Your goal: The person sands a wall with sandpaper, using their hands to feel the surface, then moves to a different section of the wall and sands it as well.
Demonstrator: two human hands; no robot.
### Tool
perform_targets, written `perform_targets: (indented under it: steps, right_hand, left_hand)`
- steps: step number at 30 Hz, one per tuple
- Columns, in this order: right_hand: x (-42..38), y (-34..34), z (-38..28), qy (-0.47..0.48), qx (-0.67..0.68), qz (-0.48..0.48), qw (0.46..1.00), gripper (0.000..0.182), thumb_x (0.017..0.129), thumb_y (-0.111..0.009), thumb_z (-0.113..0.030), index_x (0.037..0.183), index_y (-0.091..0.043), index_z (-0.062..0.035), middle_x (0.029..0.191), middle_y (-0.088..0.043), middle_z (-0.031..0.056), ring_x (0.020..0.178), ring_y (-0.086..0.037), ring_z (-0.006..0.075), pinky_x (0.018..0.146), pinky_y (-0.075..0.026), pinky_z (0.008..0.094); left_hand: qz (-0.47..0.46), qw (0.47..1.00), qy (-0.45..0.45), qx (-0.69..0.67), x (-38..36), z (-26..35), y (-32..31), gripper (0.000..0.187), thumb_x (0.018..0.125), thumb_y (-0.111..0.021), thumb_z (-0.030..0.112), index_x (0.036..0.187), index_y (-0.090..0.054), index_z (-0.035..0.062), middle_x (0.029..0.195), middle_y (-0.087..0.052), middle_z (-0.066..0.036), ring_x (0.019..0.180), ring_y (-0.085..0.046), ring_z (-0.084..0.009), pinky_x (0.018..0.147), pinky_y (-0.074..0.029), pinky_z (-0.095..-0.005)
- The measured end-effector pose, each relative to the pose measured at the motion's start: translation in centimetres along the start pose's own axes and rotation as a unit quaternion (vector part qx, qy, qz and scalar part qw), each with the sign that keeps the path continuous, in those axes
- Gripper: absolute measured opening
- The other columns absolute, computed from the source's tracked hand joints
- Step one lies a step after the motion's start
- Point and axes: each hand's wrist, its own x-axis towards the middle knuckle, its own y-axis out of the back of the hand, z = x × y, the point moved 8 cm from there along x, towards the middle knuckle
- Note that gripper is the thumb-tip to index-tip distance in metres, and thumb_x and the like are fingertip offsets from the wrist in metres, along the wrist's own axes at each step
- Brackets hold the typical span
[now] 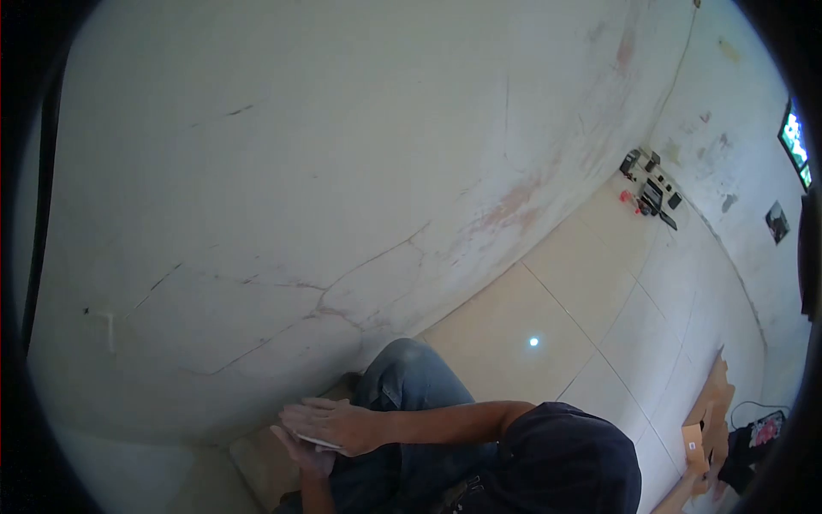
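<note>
At the lower left, my right hand (338,423) lies over my left hand (310,457), palms facing. Between them shows the pale edge of a thin flat object (318,442); its faces are hidden, so I cannot make out its kind. The fingers of my right hand stretch flat across its top. From below, my left hand supports it, with most of its fingers covered. Both hands are beside my bent leg in blue jeans (415,377). A dark sleeve (574,454) covers my right upper arm.
A cracked pale wall (282,171) rises close by, above tiled floor (514,317). At lower right, another person's arm (681,493) reaches a small cardboard box (692,445) beside torn cardboard (715,398) and a dark floral cloth (758,441). Small dark items (652,195) are in the far corner.
</note>
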Motion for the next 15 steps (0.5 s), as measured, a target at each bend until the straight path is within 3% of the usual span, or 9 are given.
perform_targets:
  steps: [1, 3, 4, 5, 6, 7, 9, 13, 15]
  right_hand:
    - [0.2, 2.0, -0.2, 0.017, 0.015, 0.048, 0.999, 0.065, 0.083, -0.058, -0.014, 0.142, -0.037, 0.0055, 0.153, -0.032, 0.0232, 0.145, -0.028, 0.0385, 0.117, -0.024, 0.0488]
    - [-0.5, 8.3, 0.4, -0.031, 0.046, 0.172, 0.984, 0.06, 0.088, -0.058, -0.006, 0.144, -0.038, 0.0029, 0.15, -0.038, 0.0232, 0.141, -0.034, 0.0381, 0.117, -0.026, 0.0481]
    - [-0.9, 12.1, 0.0, -0.02, -0.066, 0.257, 0.964, 0.057, 0.09, -0.056, -0.006, 0.143, -0.039, 0.0028, 0.151, -0.036, 0.0242, 0.142, -0.032, 0.0387, 0.116, -0.028, 0.0473]
    - [-1.8, 14.5, 1.0, -0.123, -0.161, 0.277, 0.939, 0.052, 0.089, -0.055, -0.002, 0.139, -0.042, 0.0085, 0.147, -0.039, 0.0292, 0.139, -0.036, 0.0433, 0.114, -0.031, 0.0495]
    - [-1.8, 18.9, 0.1, -0.065, -0.24, 0.381, 0.891, 0.047, 0.087, -0.053, 0.004, 0.131, -0.047, 0.015, 0.14, -0.044, 0.0358, 0.133, -0.041, 0.0496, 0.111, -0.035, 0.0529]
    - [-1.6, 21.6, 0.1, -0.052, -0.331, 0.384, 0.86, 0.06, 0.08, -0.041, 0.013, 0.139, -0.035, 0.0173, 0.142, -0.038, 0.039, 0.135, -0.037, 0.0525, 0.112, -0.032, 0.0506]
    - [-1.0, 26.2, 0.6, -0.033, -0.433, 0.445, 0.783, 0.048, 0.088, -0.043, 0.008, 0.135, -0.04, 0.0183, 0.136, -0.045, 0.0392, 0.128, -0.046, 0.0523, 0.104, -0.044, 0.0473]
    - [1.0, 28.6, -0.5, 0.098, -0.425, 0.44, 0.785, 0.048, 0.09, -0.045, 0.004, 0.136, -0.04, 0.0178, 0.122, -0.059, 0.0359, 0.114, -0.06, 0.0491, 0.093, -0.053, 0.0462]
    - [-1.6, 29.1, -1.7, 0.065, -0.419, 0.479, 0.769, 0.048, 0.09, -0.045, 0.004, 0.135, -0.041, 0.0179, 0.121, -0.06, 0.0348, 0.112, -0.062, 0.048, 0.087, -0.055, 0.0451]
  left_hand:
    - [0.06, 0.997, 0.004, -0.04, -0.2, -0.1, 0.9, 0.083, 0.093, -0.024, 0.076, 0.136, -0.044, 0.0081, 0.133, -0.053, -0.018, 0.118, -0.055, -0.0321, 0.102, -0.042, -0.0488]
    - [-0.078, 0.994, -0.002, 0.076, 1.0, -0.1, 0.5, 0.085, 0.092, -0.023, 0.077, 0.135, -0.045, 0.0069, 0.129, -0.057, -0.018, 0.114, -0.057, -0.0323, 0.098, -0.043, -0.0468]
    - [-0.143, 0.98, -0.003, 0.135, 1.2, -0.4, 0.3, 0.086, 0.092, -0.023, 0.078, 0.134, -0.046, 0.0063, 0.126, -0.059, -0.018, 0.112, -0.058, -0.0323, 0.096, -0.044, -0.0459]
    - [-0.11, 0.979, -0.008, 0.17, 1.5, -0.2, 0.4, 0.093, 0.089, -0.019, 0.081, 0.134, -0.046, 0.0045, 0.124, -0.063, -0.018, 0.108, -0.062, -0.0284, 0.091, -0.044, -0.0382]
    - [-0.096, 0.974, -0.018, 0.206, 1.5, 0.0, 0.3, 0.089, 0.091, -0.019, 0.079, 0.132, -0.047, 0.0046, 0.121, -0.063, -0.017, 0.107, -0.062, -0.0289, 0.091, -0.045, -0.0396]
    - [-0.082, 0.967, -0.026, 0.241, 1.5, 0.3, 0.2, 0.086, 0.092, -0.02, 0.077, 0.129, -0.049, 0.0048, 0.118, -0.064, -0.017, 0.106, -0.062, -0.0294, 0.09, -0.045, -0.0409]
    - [-0.081, 0.952, -0.041, 0.294, 1.4, 0.5, 0.0, 0.081, 0.094, -0.024, 0.074, 0.126, -0.05, 0.0047, 0.116, -0.064, -0.016, 0.106, -0.062, -0.0281, 0.089, -0.046, -0.0402]
    - [-0.098, 0.931, -0.039, 0.349, 1.6, -0.1, 0.8, 0.074, 0.096, -0.028, 0.069, 0.124, -0.051, 0.0049, 0.118, -0.064, -0.015, 0.105, -0.063, -0.0261, 0.087, -0.046, -0.0377]
    - [-0.097, 0.922, -0.04, 0.372, 1.7, 0.1, 1.0, 0.069, 0.098, -0.029, 0.065, 0.123, -0.052, 0.005, 0.117, -0.065, -0.015, 0.104, -0.064, -0.0268, 0.087, -0.045, -0.0384]
